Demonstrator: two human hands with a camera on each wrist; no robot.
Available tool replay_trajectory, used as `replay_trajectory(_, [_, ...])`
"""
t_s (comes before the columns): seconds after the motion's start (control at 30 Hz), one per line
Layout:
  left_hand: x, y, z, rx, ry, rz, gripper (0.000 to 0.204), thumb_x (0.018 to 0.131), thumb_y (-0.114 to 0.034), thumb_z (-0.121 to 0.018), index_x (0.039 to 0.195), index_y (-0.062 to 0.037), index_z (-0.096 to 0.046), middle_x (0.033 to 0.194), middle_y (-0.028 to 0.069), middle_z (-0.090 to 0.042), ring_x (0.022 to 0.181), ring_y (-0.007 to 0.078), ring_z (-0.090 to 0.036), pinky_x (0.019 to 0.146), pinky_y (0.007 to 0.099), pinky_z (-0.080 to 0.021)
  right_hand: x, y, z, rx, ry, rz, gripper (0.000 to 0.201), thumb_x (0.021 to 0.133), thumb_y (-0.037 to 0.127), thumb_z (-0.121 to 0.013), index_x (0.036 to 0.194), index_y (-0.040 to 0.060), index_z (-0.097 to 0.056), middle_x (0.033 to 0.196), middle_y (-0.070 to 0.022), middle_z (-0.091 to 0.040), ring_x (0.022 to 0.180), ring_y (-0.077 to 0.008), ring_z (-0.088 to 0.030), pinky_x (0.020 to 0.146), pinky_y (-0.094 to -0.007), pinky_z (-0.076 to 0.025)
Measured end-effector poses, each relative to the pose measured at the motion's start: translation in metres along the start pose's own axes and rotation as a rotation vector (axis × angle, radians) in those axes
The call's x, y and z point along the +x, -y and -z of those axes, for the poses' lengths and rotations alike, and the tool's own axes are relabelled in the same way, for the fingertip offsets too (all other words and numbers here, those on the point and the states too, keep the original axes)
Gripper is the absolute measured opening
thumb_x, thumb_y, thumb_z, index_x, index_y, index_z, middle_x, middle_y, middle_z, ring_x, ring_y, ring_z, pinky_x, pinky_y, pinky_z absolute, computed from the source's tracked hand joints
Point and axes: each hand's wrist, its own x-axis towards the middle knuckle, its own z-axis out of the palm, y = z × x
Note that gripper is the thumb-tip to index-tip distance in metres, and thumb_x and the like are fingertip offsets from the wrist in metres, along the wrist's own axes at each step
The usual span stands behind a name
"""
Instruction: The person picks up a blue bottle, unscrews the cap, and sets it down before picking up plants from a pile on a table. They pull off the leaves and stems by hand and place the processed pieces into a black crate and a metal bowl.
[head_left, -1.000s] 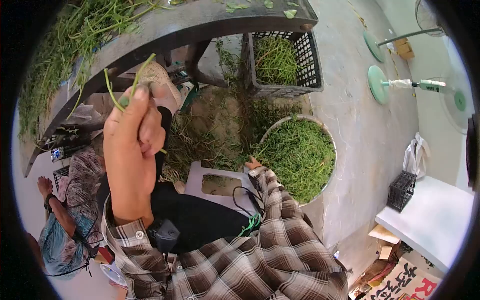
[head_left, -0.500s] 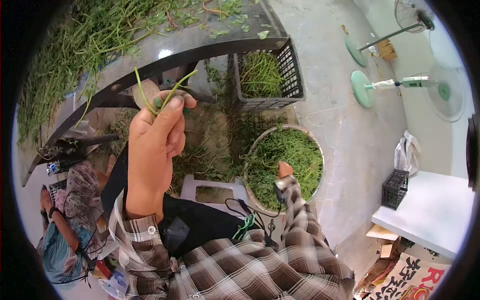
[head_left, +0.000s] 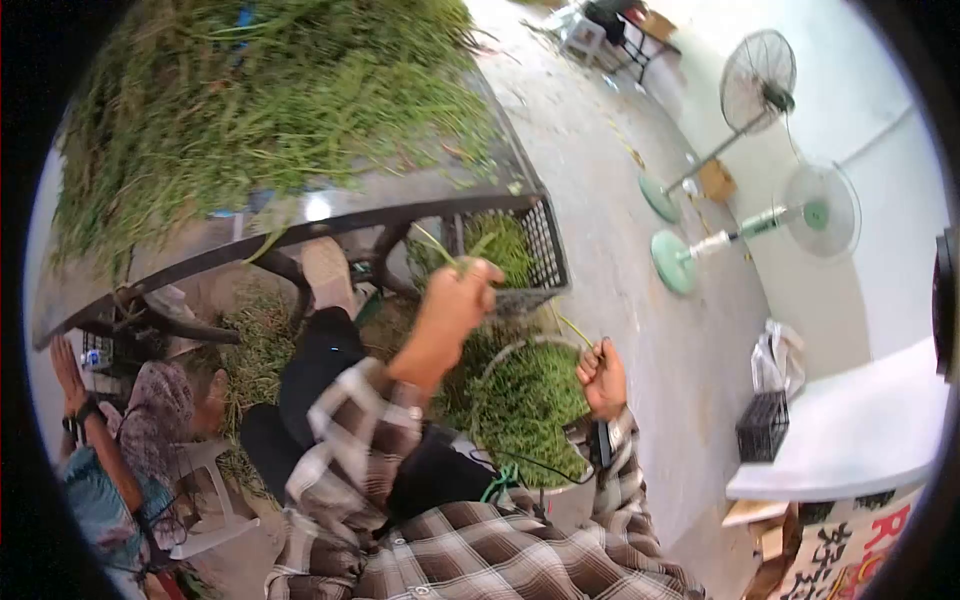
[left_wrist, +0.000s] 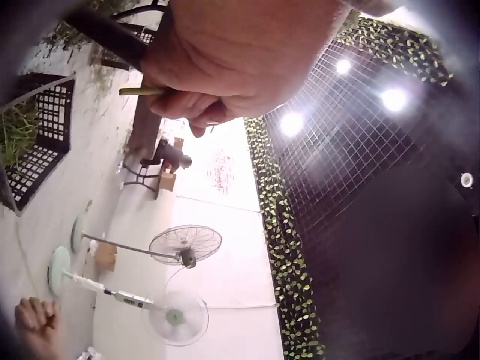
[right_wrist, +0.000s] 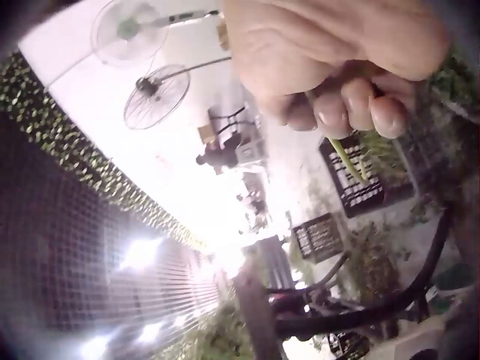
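My left hand [head_left: 455, 310] is raised in front of the black plastic crate [head_left: 549, 240], pinching thin green stems [head_left: 435, 243] between thumb and fingers. In the left wrist view a short cut stem end [left_wrist: 141, 91] sticks out past those fingers. My right hand [head_left: 603, 380] is up at the right edge of the round tub [head_left: 512, 347]. Its curled fingers grip one green stem [head_left: 574, 331], which also shows below the fingers in the right wrist view. Picked stems [head_left: 500, 245] lie in the crate, and a heap of leafy greens [head_left: 530, 400] fills the tub.
A big pile of leafy stalks [head_left: 300, 110] covers the table [head_left: 270, 222] at the upper left. Another person [head_left: 100, 470] sits at the lower left. Two standing fans [head_left: 820, 215] are on the right, near a white table [head_left: 850, 430] with a small black basket [head_left: 762, 427].
My left hand has moved right, from before the table edge to before the crate, still with stems. The right hand has risen from the tub and now shows a stem. The head view has shifted.
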Motion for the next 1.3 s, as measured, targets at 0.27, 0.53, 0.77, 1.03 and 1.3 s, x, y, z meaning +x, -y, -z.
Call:
replay_trajectory(0.27, [0.011, 0.063, -0.047, 0.228, 0.094, -0.126, 0.04, 0.091, -0.031, -0.04, 0.091, 0.003, -0.062, 0.064, 0.0081, -0.057, 0.052, 0.0137, -0.05, 0.047, 0.0292, -0.042, -0.029, -0.004, -0.112, -0.887, 0.29, 0.261, 0.026, 0.091, 0.021, -0.047, 0.104, -0.0005, -0.055, 0.081, -0.0029, -0.056, 0.069, -0.009, -0.052, 0.06, -0.0233, -0.045])
replay_trajectory(0.53, [-0.001, 0.041, -0.033, 0.066, 0.259, 0.082, 0.036, 0.091, -0.027, -0.043, 0.099, 0.0043, -0.059, 0.061, 0.0065, -0.053, 0.048, 0.0142, -0.05, 0.042, 0.0284, -0.041, -0.025, -0.02, -0.12, -0.594, 0.145, 0.187, 0.024, 0.093, 0.022, -0.042, 0.084, 0.0023, -0.053, 0.067, -0.0034, -0.055, 0.053, -0.0096, -0.049, 0.049, -0.0222, -0.039])
replay_trajectory(0.77, [0.01, 0.041, -0.009, 0.384, -0.034, -0.153, 0.031, 0.086, -0.019, -0.052, 0.104, 0.0052, -0.057, 0.103, 0.0142, -0.057, 0.099, 0.0243, -0.053, 0.085, 0.0343, -0.04, 0.065, 0.028, -0.084, -0.488, 0.142, 0.346, 0.026, 0.093, 0.027, -0.043, 0.09, 0.0028, -0.051, 0.075, -0.0086, -0.056, 0.061, -0.014, -0.053, 0.054, -0.0266, -0.044])
replay_trajectory(1.03, [0.015, 0.025, 0.016, 0.261, -0.189, -0.221, 0.026, 0.088, -0.017, -0.049, 0.107, 0.0, -0.057, 0.117, 0.0119, -0.045, 0.107, 0.0252, -0.047, 0.092, 0.0365, -0.038, 0.162, 0.067, -0.113, -0.864, -0.124, 0.312, 0.048, 0.087, 0.028, -0.052, 0.126, 0.0042, -0.038, 0.093, -0.0062, -0.058, 0.081, -0.0131, -0.056, 0.062, -0.0266, -0.046])
replay_trajectory(1.3, [-0.025, -0.041, 0.023, -0.122, -0.255, -0.606, 0.023, 0.092, -0.013, -0.045, 0.082, 0.003, -0.059, 0.092, 0.0041, -0.053, 0.073, 0.01, -0.052, 0.066, 0.0237, -0.042, 0.087, 0.036, -0.284, -0.892, 0.745, -0.001, 0.027, 0.091, 0.017, -0.044, 0.103, -0.0035, -0.056, 0.082, -0.0089, -0.062, 0.068, -0.0139, -0.058, 0.061, -0.0251, -0.048])
